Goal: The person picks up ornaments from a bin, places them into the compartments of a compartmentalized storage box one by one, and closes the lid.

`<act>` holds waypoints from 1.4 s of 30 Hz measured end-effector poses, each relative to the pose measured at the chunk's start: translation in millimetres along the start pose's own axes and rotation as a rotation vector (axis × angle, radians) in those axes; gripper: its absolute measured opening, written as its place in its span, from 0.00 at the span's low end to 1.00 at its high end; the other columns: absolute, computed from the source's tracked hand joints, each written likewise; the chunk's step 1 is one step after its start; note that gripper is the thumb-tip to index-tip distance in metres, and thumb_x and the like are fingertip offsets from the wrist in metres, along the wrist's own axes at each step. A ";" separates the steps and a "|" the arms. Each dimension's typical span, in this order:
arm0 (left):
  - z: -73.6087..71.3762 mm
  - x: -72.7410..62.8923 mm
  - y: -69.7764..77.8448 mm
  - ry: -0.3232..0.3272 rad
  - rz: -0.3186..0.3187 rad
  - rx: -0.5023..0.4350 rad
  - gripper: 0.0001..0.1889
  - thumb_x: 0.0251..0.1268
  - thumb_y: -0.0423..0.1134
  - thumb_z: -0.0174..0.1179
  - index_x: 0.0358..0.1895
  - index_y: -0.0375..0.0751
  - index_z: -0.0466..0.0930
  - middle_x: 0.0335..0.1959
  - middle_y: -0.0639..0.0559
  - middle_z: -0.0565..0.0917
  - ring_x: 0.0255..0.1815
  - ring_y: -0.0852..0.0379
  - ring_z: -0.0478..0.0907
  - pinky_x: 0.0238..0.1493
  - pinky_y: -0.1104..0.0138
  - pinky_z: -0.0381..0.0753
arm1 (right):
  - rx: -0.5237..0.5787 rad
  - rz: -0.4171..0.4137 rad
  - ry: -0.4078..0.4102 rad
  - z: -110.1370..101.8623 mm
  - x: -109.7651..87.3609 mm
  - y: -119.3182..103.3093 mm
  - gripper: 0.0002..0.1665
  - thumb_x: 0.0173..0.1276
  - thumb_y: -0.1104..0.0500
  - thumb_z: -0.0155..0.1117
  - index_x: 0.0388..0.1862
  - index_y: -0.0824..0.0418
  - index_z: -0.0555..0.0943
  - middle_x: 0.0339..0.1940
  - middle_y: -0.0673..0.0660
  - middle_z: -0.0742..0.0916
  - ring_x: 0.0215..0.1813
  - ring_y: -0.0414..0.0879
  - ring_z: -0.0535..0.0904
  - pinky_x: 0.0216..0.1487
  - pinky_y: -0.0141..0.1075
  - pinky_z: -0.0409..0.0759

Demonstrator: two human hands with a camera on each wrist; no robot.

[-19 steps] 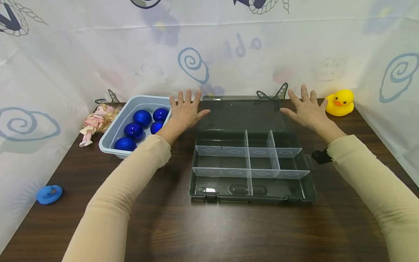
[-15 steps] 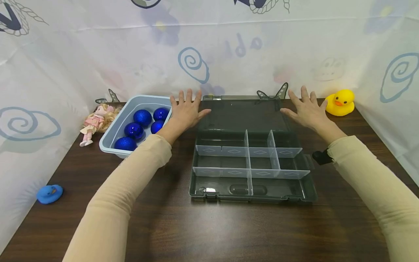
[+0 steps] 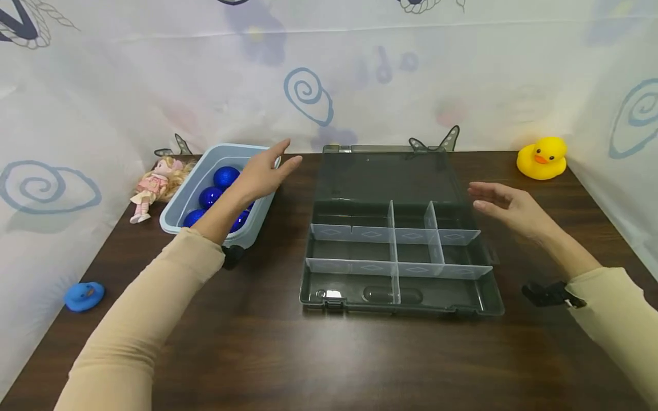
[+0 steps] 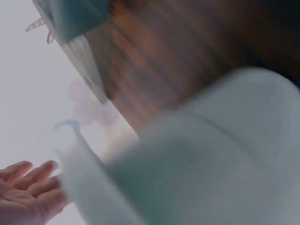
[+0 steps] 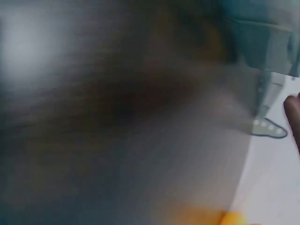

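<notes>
Left hand [image 3: 260, 176] loose, empty; wrist [image 3: 222, 212] partly hides blue balls [image 3: 209, 197]. Right hand [image 3: 514, 211] relaxed, empty, mostly cut off in blurred right-wrist view.

Glare gleams off the dark table [image 3: 329, 354] in a bright, clear head view! Both wrist views, heavily blurred!

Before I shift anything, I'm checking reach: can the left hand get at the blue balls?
Probably yes: the left hand looks empty and close to the light-blue tub, and no lid covers the blue balls.
</notes>
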State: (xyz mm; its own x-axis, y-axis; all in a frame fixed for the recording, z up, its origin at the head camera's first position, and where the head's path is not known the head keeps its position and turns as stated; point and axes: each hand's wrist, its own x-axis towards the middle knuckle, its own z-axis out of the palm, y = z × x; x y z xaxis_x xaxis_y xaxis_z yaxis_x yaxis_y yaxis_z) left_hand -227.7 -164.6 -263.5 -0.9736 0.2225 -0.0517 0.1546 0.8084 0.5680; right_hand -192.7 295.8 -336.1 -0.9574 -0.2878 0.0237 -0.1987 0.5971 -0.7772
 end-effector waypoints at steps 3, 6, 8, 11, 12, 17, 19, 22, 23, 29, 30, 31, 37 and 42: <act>-5.3 -9.9 -16.3 0.042 -0.010 -0.137 0.33 0.73 0.53 0.45 0.74 0.44 0.49 0.72 0.40 0.59 0.72 0.42 0.57 0.69 0.50 0.59 | 0.084 -0.004 -0.043 2.4 -19.1 12.1 0.32 0.69 0.62 0.58 0.70 0.62 0.63 0.67 0.56 0.73 0.55 0.20 0.70 0.48 0.15 0.71; -7.3 -13.9 -33.9 0.100 -0.029 -0.226 0.30 0.73 0.49 0.47 0.73 0.42 0.54 0.70 0.39 0.63 0.70 0.42 0.61 0.67 0.51 0.62 | 0.143 -0.007 -0.069 4.6 -29.0 20.2 0.34 0.68 0.65 0.58 0.71 0.63 0.60 0.69 0.52 0.71 0.57 0.20 0.70 0.50 0.16 0.71; -6.7 -13.1 -45.1 0.138 -0.045 -0.258 0.29 0.73 0.46 0.48 0.72 0.39 0.57 0.69 0.37 0.65 0.69 0.41 0.62 0.66 0.51 0.64 | 0.171 -0.004 -0.074 6.6 -31.9 23.2 0.35 0.68 0.65 0.59 0.72 0.63 0.60 0.69 0.48 0.70 0.57 0.21 0.70 0.50 0.16 0.72; -1.8 -8.8 -59.6 0.170 -0.074 -0.299 0.27 0.72 0.43 0.51 0.70 0.36 0.60 0.67 0.36 0.67 0.68 0.42 0.64 0.64 0.52 0.67 | 0.198 -0.002 -0.076 9.9 -35.5 26.0 0.35 0.67 0.66 0.59 0.71 0.65 0.59 0.66 0.40 0.71 0.57 0.21 0.70 0.50 0.17 0.72; 0.7 -7.1 -63.8 0.172 -0.085 -0.312 0.27 0.71 0.42 0.51 0.69 0.35 0.61 0.67 0.36 0.67 0.67 0.42 0.65 0.64 0.53 0.67 | 0.201 -0.002 -0.078 10.6 -36.5 26.9 0.35 0.67 0.66 0.59 0.71 0.66 0.59 0.65 0.37 0.71 0.57 0.20 0.70 0.50 0.17 0.72; 15.3 6.8 -77.0 0.179 -0.138 -0.306 0.27 0.69 0.40 0.54 0.68 0.34 0.62 0.67 0.36 0.68 0.67 0.42 0.65 0.65 0.55 0.67 | 0.186 -0.024 -0.087 9.1 -40.1 30.0 0.35 0.67 0.66 0.59 0.71 0.67 0.59 0.64 0.36 0.70 0.57 0.19 0.69 0.50 0.17 0.72; 17.3 10.6 -81.0 0.193 -0.160 -0.274 0.27 0.69 0.39 0.55 0.68 0.35 0.63 0.67 0.36 0.67 0.67 0.41 0.64 0.66 0.55 0.66 | 0.184 -0.035 -0.086 9.2 -37.4 29.3 0.35 0.67 0.65 0.59 0.71 0.66 0.60 0.65 0.38 0.70 0.57 0.20 0.69 0.50 0.17 0.72; 18.7 15.4 -84.2 0.191 -0.196 -0.221 0.27 0.68 0.40 0.55 0.68 0.35 0.63 0.67 0.37 0.67 0.68 0.40 0.63 0.67 0.53 0.63 | 0.192 -0.051 -0.089 10.3 -34.2 29.0 0.34 0.67 0.66 0.59 0.71 0.66 0.60 0.66 0.42 0.71 0.57 0.20 0.69 0.50 0.17 0.72; 19.3 17.0 -84.3 0.184 -0.203 -0.205 0.28 0.68 0.40 0.55 0.69 0.36 0.62 0.68 0.37 0.66 0.69 0.40 0.62 0.68 0.53 0.62 | 0.203 -0.052 -0.086 10.8 -33.8 29.1 0.34 0.67 0.66 0.59 0.71 0.67 0.60 0.65 0.41 0.71 0.57 0.20 0.69 0.50 0.17 0.73; 24.1 27.2 -81.3 0.184 -0.225 -0.136 0.28 0.67 0.39 0.56 0.68 0.36 0.63 0.68 0.38 0.66 0.70 0.40 0.59 0.70 0.52 0.57 | 0.225 -0.033 -0.058 11.7 -34.6 29.6 0.33 0.67 0.67 0.59 0.70 0.67 0.62 0.60 0.35 0.73 0.57 0.21 0.70 0.50 0.17 0.73; 24.6 28.4 -80.7 0.187 -0.230 -0.134 0.28 0.67 0.38 0.57 0.68 0.36 0.63 0.68 0.38 0.66 0.71 0.40 0.58 0.70 0.52 0.56 | 0.226 -0.022 -0.051 11.7 -35.0 29.2 0.33 0.67 0.67 0.59 0.69 0.67 0.62 0.59 0.34 0.73 0.56 0.21 0.70 0.50 0.17 0.73; 25.4 29.5 -79.9 0.192 -0.233 -0.132 0.28 0.66 0.38 0.57 0.68 0.36 0.63 0.68 0.38 0.67 0.71 0.40 0.58 0.71 0.52 0.55 | 0.229 -0.013 -0.045 11.5 -35.7 29.0 0.33 0.67 0.67 0.59 0.69 0.67 0.62 0.59 0.33 0.73 0.56 0.21 0.70 0.49 0.18 0.73; 29.9 34.3 -77.8 0.227 -0.232 -0.119 0.29 0.63 0.37 0.60 0.66 0.34 0.66 0.65 0.38 0.70 0.70 0.40 0.59 0.71 0.52 0.53 | 0.224 -0.010 -0.044 9.4 -39.7 30.6 0.33 0.66 0.69 0.58 0.69 0.67 0.62 0.57 0.31 0.73 0.56 0.20 0.70 0.48 0.17 0.74; 28.3 31.9 -83.2 0.251 -0.224 -0.082 0.29 0.60 0.38 0.63 0.64 0.33 0.68 0.63 0.37 0.72 0.68 0.38 0.60 0.71 0.51 0.53 | 0.237 -0.021 -0.055 12.7 -36.3 30.2 0.33 0.66 0.70 0.58 0.69 0.69 0.61 0.57 0.30 0.73 0.56 0.20 0.70 0.48 0.17 0.74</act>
State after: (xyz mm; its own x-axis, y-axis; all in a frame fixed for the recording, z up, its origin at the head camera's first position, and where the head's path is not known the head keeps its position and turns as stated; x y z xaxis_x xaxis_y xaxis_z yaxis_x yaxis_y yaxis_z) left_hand -266.9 -209.3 -335.6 -0.9944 -0.1047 0.0152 -0.0717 0.7730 0.6304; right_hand -161.4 314.8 -368.5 -0.9394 -0.3425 0.0119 -0.1574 0.4004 -0.9027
